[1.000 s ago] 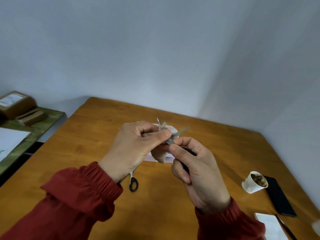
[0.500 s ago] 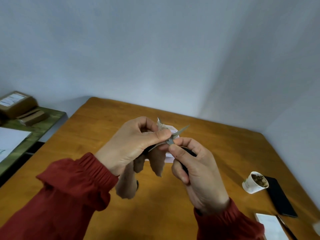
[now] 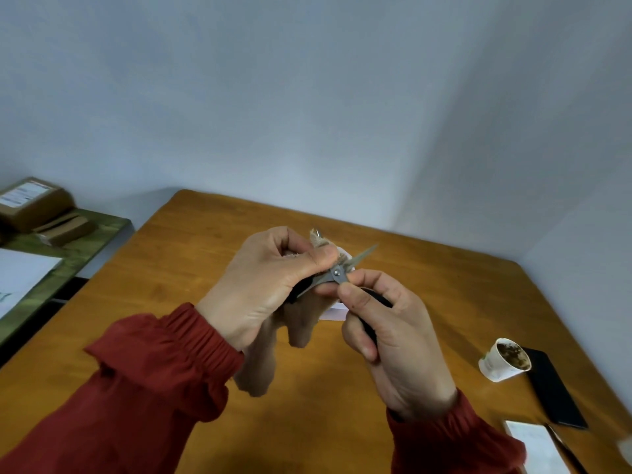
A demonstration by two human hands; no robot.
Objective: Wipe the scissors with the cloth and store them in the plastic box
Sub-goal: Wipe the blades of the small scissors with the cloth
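Held up over the worktop (image 3: pixel 164 275), the scissors (image 3: pixel 338 273) stand open so that each blade can be reached alone. The right hand (image 3: pixel 396 340) has its grip curled tight round the black handle to steady them; the left hand (image 3: pixel 260 285) has its grip pinched on the cloth (image 3: pixel 301 326), folded over one blade, the rest hanging loose below

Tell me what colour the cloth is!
Beige. The cloth shows best in the head view, hanging under the left hand.
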